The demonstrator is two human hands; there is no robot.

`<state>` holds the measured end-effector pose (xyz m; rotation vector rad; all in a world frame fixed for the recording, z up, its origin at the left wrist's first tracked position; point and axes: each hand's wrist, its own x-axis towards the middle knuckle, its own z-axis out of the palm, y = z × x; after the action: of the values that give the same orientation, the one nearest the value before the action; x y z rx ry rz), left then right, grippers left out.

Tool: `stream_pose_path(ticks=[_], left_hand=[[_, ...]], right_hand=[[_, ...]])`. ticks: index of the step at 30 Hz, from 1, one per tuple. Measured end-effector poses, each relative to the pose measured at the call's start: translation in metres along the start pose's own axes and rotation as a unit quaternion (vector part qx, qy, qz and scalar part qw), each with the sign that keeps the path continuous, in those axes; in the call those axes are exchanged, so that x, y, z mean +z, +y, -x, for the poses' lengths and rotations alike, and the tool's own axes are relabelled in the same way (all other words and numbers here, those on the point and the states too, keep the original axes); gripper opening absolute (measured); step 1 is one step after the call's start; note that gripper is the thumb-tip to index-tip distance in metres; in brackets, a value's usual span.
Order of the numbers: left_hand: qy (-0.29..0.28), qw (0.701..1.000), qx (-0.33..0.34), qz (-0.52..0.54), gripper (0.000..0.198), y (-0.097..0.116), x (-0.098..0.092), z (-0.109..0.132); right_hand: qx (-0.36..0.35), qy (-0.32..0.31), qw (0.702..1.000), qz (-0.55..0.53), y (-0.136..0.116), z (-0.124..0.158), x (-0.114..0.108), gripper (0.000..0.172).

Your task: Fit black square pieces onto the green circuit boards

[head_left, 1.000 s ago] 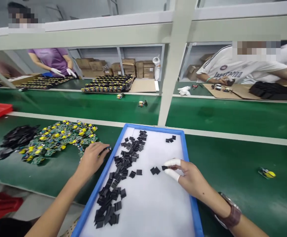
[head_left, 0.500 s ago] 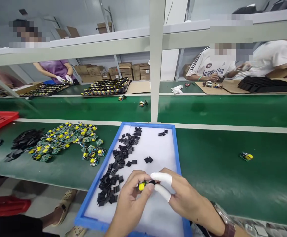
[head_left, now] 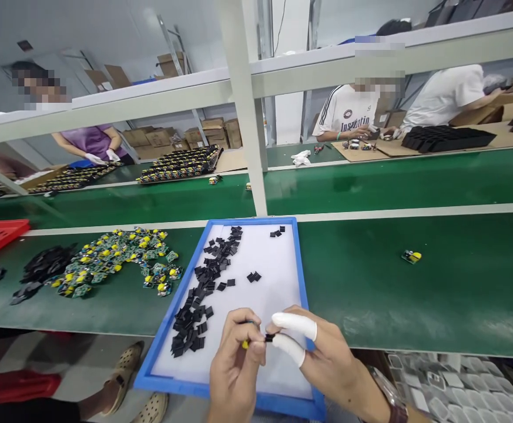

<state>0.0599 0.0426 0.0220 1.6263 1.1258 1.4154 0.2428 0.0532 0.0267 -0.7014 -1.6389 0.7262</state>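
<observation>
Over the near part of a blue-rimmed white tray (head_left: 302,276), my left hand (head_left: 237,358) pinches a small circuit board with a yellow part (head_left: 245,344), mostly covered by the fingers. My right hand (head_left: 311,341), with white covers on two fingers, is closed on a small black piece (head_left: 269,338) right beside the left fingertips. Whether the black piece touches the board is hidden. Many black pieces (head_left: 212,269) lie along the tray's left side, with a few more at its middle and top right.
Left of the tray are a pile of green boards with yellow parts (head_left: 119,252), black flat parts (head_left: 47,264) and a red tray (head_left: 0,238). One board (head_left: 411,256) lies on the right. A post (head_left: 250,117) rises behind the tray; people work beyond.
The view has shifted, so the tray and the right-hand board appear further left. My left hand has turned, hiding more of the board, and the black piece shows between both hands' fingertips.
</observation>
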Motion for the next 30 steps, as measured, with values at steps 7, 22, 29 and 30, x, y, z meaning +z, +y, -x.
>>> stream_pose_path(ticks=[7,22,29,30], left_hand=[[-0.039,0.933,0.271,-0.232,0.036,-0.001,-0.015,0.001],[0.009,0.898,-0.321,0.302,0.032,-0.008,-0.01,0.01],[0.023,0.878,-0.356,0.32,0.023,-0.004,-0.004,0.009],[0.023,0.88,-0.356,0.313,0.026,-0.003,-0.004,0.008]], right_hand=[[0.316,-0.012,0.919,-0.236,0.0,0.011,0.005,0.019],[0.262,0.083,0.939,-0.209,0.014,0.015,0.009,0.003],[0.177,0.056,0.98,-0.074,0.011,0.018,0.012,0.019],[0.17,0.052,0.982,-0.063,0.01,0.018,0.012,0.019]])
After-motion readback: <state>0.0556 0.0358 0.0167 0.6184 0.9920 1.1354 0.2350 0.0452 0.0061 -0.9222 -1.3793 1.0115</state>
